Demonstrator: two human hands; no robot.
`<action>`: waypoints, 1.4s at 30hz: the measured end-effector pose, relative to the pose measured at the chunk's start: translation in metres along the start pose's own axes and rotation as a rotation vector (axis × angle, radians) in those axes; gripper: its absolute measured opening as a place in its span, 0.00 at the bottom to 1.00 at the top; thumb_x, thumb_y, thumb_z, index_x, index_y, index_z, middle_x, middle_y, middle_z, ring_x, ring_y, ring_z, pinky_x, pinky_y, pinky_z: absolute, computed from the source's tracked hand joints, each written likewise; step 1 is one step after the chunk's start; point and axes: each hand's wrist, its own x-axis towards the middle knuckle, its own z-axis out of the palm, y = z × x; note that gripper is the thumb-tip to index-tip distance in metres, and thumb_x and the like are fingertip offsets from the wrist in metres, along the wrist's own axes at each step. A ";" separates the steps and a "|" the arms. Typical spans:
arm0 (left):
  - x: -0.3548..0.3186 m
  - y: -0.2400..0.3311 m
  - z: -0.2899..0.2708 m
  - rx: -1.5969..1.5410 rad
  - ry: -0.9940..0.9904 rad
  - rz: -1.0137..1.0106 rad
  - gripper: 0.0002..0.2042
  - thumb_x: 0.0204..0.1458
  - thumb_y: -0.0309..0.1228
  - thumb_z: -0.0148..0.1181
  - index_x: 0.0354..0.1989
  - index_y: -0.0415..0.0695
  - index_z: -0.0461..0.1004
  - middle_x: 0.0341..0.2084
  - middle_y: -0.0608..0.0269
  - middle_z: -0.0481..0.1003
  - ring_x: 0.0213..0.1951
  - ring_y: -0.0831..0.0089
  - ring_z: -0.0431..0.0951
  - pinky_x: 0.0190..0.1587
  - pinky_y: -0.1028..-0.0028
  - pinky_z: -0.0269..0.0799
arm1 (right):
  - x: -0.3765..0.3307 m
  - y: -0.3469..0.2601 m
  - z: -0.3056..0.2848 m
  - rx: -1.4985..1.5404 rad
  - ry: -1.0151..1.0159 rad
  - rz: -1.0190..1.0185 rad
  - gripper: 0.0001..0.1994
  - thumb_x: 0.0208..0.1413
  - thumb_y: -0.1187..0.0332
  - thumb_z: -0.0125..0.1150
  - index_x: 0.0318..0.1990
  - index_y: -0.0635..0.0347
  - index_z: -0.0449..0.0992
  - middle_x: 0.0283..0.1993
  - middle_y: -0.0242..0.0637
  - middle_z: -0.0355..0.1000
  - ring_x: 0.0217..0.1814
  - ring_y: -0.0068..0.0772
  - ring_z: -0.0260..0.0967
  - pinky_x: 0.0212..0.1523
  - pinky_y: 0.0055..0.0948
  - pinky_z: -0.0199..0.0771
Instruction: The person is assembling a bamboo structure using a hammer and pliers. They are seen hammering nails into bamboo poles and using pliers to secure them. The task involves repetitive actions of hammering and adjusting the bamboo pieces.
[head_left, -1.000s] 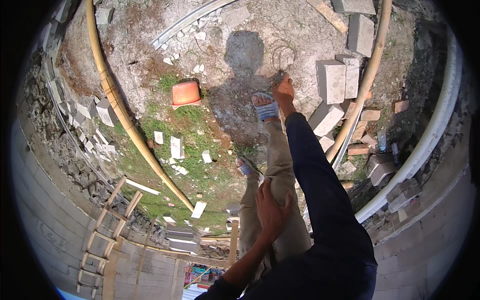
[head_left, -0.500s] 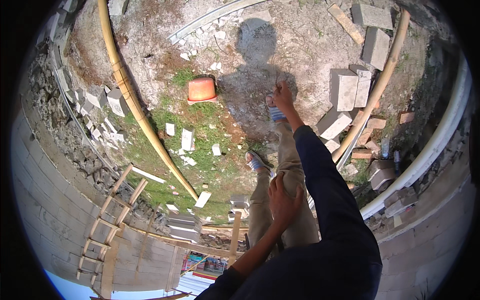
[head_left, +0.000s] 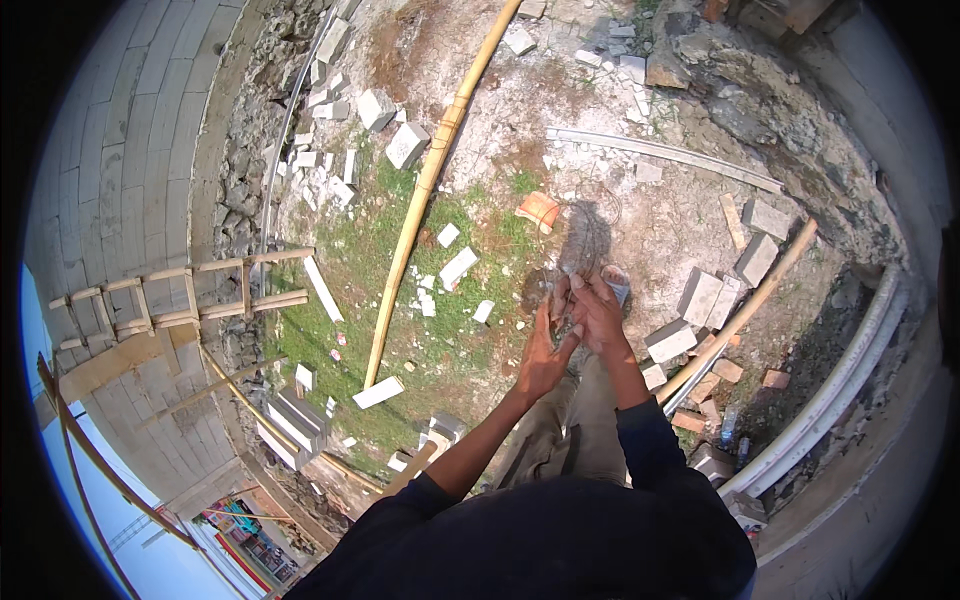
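Note:
My two hands meet in front of my legs, above my feet. My left hand [head_left: 543,362] points upward with bent fingers, its thumb reaching toward the other hand. Beside it, my right hand [head_left: 600,318] curls inward, fingertips close to those of the left. Both look closed around something small between the fingertips, too small and shaded to make out. Below and just beyond the hands, a striped sandal [head_left: 619,285] shows on my right foot. An orange-red plastic container [head_left: 539,211] lies on the ground a short way ahead.
A long bamboo pole [head_left: 428,190] crosses the ground at left, near a wooden ladder [head_left: 190,290]. Pale blocks [head_left: 699,297] and another pole [head_left: 740,312] lie at right. White fragments [head_left: 459,268] dot the grass. A metal channel [head_left: 660,152] lies farther ahead.
My left hand has risen from my knee to meet my right hand, which has drawn back from my foot. The view has turned, showing more of the ladder and wall at left.

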 end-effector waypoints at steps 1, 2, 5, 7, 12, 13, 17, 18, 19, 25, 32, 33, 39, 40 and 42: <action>-0.012 -0.002 -0.016 -0.203 -0.121 -0.074 0.29 0.70 0.42 0.55 0.73 0.35 0.61 0.50 0.46 0.78 0.48 0.63 0.79 0.51 0.65 0.75 | -0.004 0.006 0.030 -0.128 -0.023 -0.041 0.10 0.74 0.64 0.58 0.52 0.59 0.72 0.41 0.37 0.78 0.37 0.27 0.77 0.38 0.28 0.77; -0.025 0.020 -0.042 -0.295 -0.260 -0.200 0.24 0.71 0.44 0.54 0.65 0.37 0.72 0.29 0.62 0.78 0.30 0.76 0.74 0.34 0.72 0.69 | -0.013 0.012 0.055 -0.257 -0.026 -0.099 0.10 0.74 0.64 0.59 0.52 0.59 0.73 0.41 0.37 0.79 0.38 0.27 0.78 0.38 0.28 0.77; -0.095 -0.002 -0.100 -0.160 -0.049 -0.107 0.22 0.72 0.46 0.53 0.57 0.38 0.81 0.21 0.72 0.70 0.25 0.82 0.65 0.29 0.74 0.60 | -0.041 0.031 0.092 -0.635 -0.128 -0.161 0.08 0.69 0.67 0.65 0.47 0.60 0.78 0.38 0.33 0.81 0.39 0.23 0.78 0.39 0.25 0.76; -0.156 -0.011 -0.158 -0.166 0.130 -0.184 0.22 0.71 0.48 0.53 0.50 0.41 0.84 0.20 0.71 0.68 0.25 0.79 0.64 0.30 0.71 0.62 | -0.060 0.052 0.116 -0.771 -0.141 -0.074 0.06 0.67 0.69 0.67 0.43 0.61 0.80 0.37 0.30 0.80 0.37 0.20 0.75 0.38 0.24 0.73; -0.306 -0.066 -0.285 -0.285 0.493 -0.197 0.18 0.71 0.43 0.57 0.47 0.42 0.87 0.19 0.75 0.66 0.26 0.79 0.63 0.31 0.71 0.61 | -0.090 0.107 0.170 -1.174 -0.083 -0.148 0.08 0.63 0.69 0.71 0.40 0.66 0.82 0.34 0.28 0.78 0.35 0.20 0.71 0.38 0.27 0.71; -0.340 -0.075 -0.306 -0.366 0.581 -0.239 0.18 0.71 0.43 0.57 0.46 0.42 0.87 0.19 0.76 0.65 0.25 0.81 0.60 0.29 0.73 0.58 | -0.090 0.117 0.174 -1.258 -0.096 -0.164 0.08 0.63 0.69 0.71 0.40 0.65 0.82 0.34 0.28 0.78 0.35 0.20 0.70 0.39 0.27 0.70; -0.477 -0.115 -0.354 -0.823 0.995 -0.227 0.18 0.70 0.41 0.59 0.49 0.38 0.84 0.18 0.81 0.59 0.21 0.88 0.53 0.23 0.79 0.46 | -0.078 0.160 0.205 -1.027 -0.189 -0.216 0.09 0.62 0.66 0.74 0.39 0.62 0.83 0.34 0.28 0.78 0.35 0.20 0.72 0.42 0.24 0.72; -0.504 -0.124 -0.356 -0.913 1.092 -0.171 0.18 0.70 0.41 0.59 0.51 0.37 0.83 0.18 0.82 0.58 0.20 0.89 0.52 0.23 0.80 0.45 | -0.079 0.170 0.222 -1.021 -0.268 -0.209 0.09 0.63 0.65 0.73 0.39 0.62 0.83 0.34 0.31 0.80 0.36 0.22 0.75 0.44 0.25 0.74; -0.534 -0.132 -0.356 -0.990 1.195 -0.119 0.18 0.70 0.41 0.59 0.52 0.36 0.82 0.18 0.83 0.57 0.19 0.90 0.52 0.22 0.80 0.43 | -0.088 0.180 0.241 -1.008 -0.345 -0.185 0.10 0.64 0.64 0.72 0.39 0.63 0.82 0.35 0.34 0.81 0.38 0.24 0.77 0.46 0.26 0.76; -0.611 -0.131 -0.309 -1.137 1.353 0.034 0.19 0.71 0.40 0.57 0.54 0.32 0.78 0.18 0.81 0.57 0.19 0.88 0.53 0.21 0.80 0.46 | -0.126 0.266 0.309 -1.138 -0.701 0.104 0.15 0.66 0.64 0.70 0.49 0.68 0.77 0.33 0.38 0.80 0.36 0.29 0.79 0.44 0.28 0.79; -0.661 -0.098 -0.228 -1.291 1.520 0.069 0.18 0.72 0.38 0.55 0.51 0.31 0.79 0.17 0.79 0.57 0.18 0.86 0.53 0.20 0.78 0.47 | -0.212 0.374 0.357 -1.048 -0.928 0.637 0.23 0.66 0.66 0.69 0.59 0.68 0.65 0.29 0.34 0.71 0.28 0.25 0.70 0.34 0.27 0.74; -0.673 -0.096 -0.216 -1.294 1.541 0.099 0.19 0.72 0.38 0.55 0.52 0.31 0.79 0.16 0.79 0.57 0.18 0.86 0.52 0.20 0.78 0.47 | -0.225 0.395 0.361 -1.080 -0.986 0.584 0.23 0.67 0.65 0.69 0.59 0.67 0.65 0.31 0.35 0.73 0.29 0.24 0.69 0.33 0.26 0.72; -0.748 -0.106 -0.144 -1.287 1.735 0.214 0.19 0.73 0.38 0.54 0.51 0.28 0.79 0.16 0.78 0.56 0.18 0.86 0.52 0.20 0.78 0.47 | -0.387 0.489 0.396 -0.966 -1.390 0.626 0.24 0.66 0.57 0.69 0.56 0.63 0.64 0.46 0.45 0.81 0.26 0.16 0.55 0.29 0.19 0.63; -0.761 -0.111 -0.133 -1.296 1.755 0.232 0.19 0.73 0.37 0.54 0.51 0.28 0.79 0.15 0.77 0.57 0.17 0.85 0.52 0.20 0.78 0.47 | -0.412 0.505 0.395 -0.920 -1.441 0.713 0.25 0.66 0.56 0.69 0.56 0.62 0.64 0.49 0.47 0.82 0.26 0.15 0.54 0.29 0.19 0.63; -0.787 -0.121 -0.112 -1.298 1.804 0.231 0.19 0.72 0.37 0.54 0.50 0.28 0.79 0.15 0.77 0.58 0.17 0.85 0.53 0.20 0.78 0.48 | -0.462 0.538 0.394 -0.873 -1.510 0.862 0.24 0.66 0.56 0.69 0.55 0.62 0.64 0.53 0.49 0.82 0.26 0.15 0.53 0.30 0.19 0.63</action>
